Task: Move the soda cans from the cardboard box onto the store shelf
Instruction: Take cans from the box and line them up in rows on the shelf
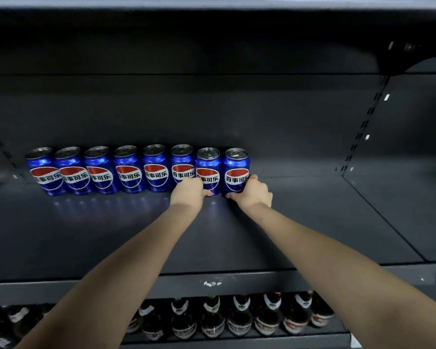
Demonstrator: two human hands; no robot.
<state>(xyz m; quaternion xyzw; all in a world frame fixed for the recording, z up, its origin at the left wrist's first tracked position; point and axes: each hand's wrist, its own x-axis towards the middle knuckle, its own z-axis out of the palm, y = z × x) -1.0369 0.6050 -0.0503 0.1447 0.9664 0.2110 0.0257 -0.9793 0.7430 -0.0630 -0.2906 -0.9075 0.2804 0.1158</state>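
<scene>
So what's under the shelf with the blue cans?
Dark labelled bottles stand in a row below the shelf. The forearms cover parts of that row, so its count is hidden.

Single head-worn wide-angle camera, standing close at the shelf (300, 222) front, facing forward and a bit downward into the dark bay, both forearms running up from the bottom corners. Mid-frame, at full stretch, left hand (188, 191) grips the seventh can (208, 167) and right hand (256, 191) the eighth can (235, 166), near the shelf back. Bottom edge catches bottles (212, 321) on the tier below, top edge the shelf above (212, 3).
</scene>
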